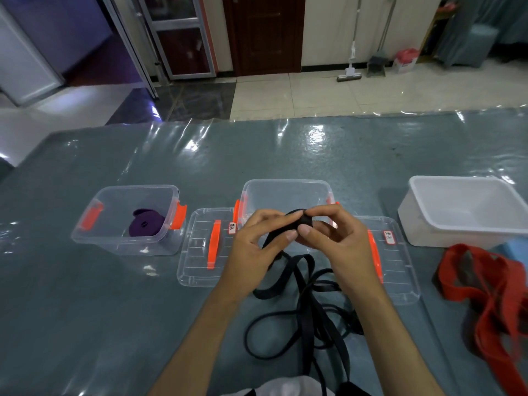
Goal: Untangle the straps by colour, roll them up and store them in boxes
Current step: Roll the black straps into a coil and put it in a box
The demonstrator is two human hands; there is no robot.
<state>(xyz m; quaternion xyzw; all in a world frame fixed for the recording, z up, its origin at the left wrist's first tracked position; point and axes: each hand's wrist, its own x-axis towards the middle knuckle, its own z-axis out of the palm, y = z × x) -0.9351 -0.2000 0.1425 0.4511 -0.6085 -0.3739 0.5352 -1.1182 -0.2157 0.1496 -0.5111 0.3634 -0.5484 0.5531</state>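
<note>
With the left hand [258,238] and right hand [328,235] both pinching the started coil of the black strap [307,307] just near of the middle box [285,192], each turn should be wound tight and edge-aligned while the loose loops on the table [114,310] feed in untwisted.

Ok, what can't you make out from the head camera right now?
- Black strap: its rolled start is covered by the left hand and right hand; its tail runs off the bottom edge.
- Red strap: cut off by the right edge.
- Lid labels: too small to read.
</note>
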